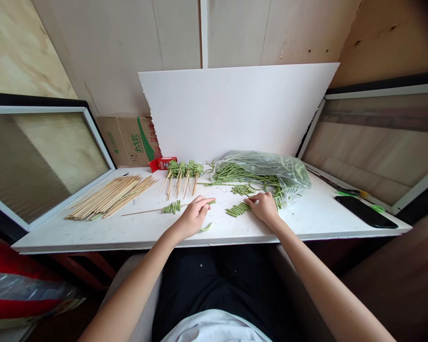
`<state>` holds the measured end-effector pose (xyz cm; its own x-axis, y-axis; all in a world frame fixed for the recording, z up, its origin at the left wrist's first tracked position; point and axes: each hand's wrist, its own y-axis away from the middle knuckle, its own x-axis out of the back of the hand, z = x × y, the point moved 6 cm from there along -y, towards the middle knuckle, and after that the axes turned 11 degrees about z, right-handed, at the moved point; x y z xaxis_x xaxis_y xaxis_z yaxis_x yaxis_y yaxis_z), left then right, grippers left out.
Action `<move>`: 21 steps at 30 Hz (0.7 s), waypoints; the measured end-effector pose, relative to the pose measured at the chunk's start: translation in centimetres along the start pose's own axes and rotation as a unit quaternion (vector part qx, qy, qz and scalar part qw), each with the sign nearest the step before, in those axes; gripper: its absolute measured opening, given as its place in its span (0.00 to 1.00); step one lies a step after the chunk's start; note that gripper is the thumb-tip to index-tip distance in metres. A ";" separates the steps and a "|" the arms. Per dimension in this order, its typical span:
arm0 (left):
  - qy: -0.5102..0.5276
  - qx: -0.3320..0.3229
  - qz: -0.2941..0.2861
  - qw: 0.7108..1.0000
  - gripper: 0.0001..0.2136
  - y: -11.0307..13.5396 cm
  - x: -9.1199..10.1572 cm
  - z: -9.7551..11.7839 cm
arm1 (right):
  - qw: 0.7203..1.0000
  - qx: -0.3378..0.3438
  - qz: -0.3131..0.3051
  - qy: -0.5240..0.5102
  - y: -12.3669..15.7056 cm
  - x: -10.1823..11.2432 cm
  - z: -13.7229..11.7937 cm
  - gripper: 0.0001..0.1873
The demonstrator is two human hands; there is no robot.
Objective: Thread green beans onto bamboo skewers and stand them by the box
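Observation:
My left hand is closed around the right end of a bamboo skewer that lies along the white table. Several cut green bean pieces are threaded across the skewer, left of the hand. A bit of bean shows at the left fingertips. With fingers pinched together, my right hand touches the right end of a row of cut bean pieces; the fingers partly hide what they grip. A curved bean piece lies beside my left hand, near the table's front edge.
Loose bamboo skewers are heaped at the left. Filled bean skewers lie at the back, by a small red box. A plastic bag holds long beans. More cut pieces lie before it. A black phone rests at the right.

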<state>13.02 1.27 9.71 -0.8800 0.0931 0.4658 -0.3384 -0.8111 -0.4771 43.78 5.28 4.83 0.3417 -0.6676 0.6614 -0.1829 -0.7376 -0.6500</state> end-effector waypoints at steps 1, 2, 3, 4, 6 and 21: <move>0.018 0.009 0.005 1.000 0.20 -0.1 -0.1 -0.2 | 1.000 0.003 0.011 -0.013 -0.1 0.5 -0.7 0.17; 0.043 0.019 0.012 0.999 0.20 -0.1 -0.1 -0.4 | 0.999 0.006 0.021 -0.035 -0.2 1.0 -1.6 0.19; 0.073 0.031 0.021 0.997 0.19 -0.2 -0.2 -0.6 | 0.998 0.015 0.023 -0.065 -0.3 1.5 -2.8 0.21; 0.107 0.043 0.033 0.993 0.19 -0.3 -0.3 -0.9 | 0.994 0.031 0.005 -0.109 -0.1 1.9 -4.4 0.24; 0.180 0.064 0.061 0.980 0.20 -0.5 -0.4 -1.1 | 0.975 0.056 -0.068 -0.202 0.8 2.2 -8.0 0.26; 0.234 0.131 0.185 0.945 0.33 0.1 0.2 1.9 | 0.892 0.115 -0.200 -0.389 6.5 1.7 -17.1 0.18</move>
<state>13.47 0.12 11.14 -0.9939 -0.0294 -0.1066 0.0617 -0.9476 -0.3134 27.39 -2.43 8.14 0.8895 -0.0171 0.4567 0.2610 -0.8012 -0.5384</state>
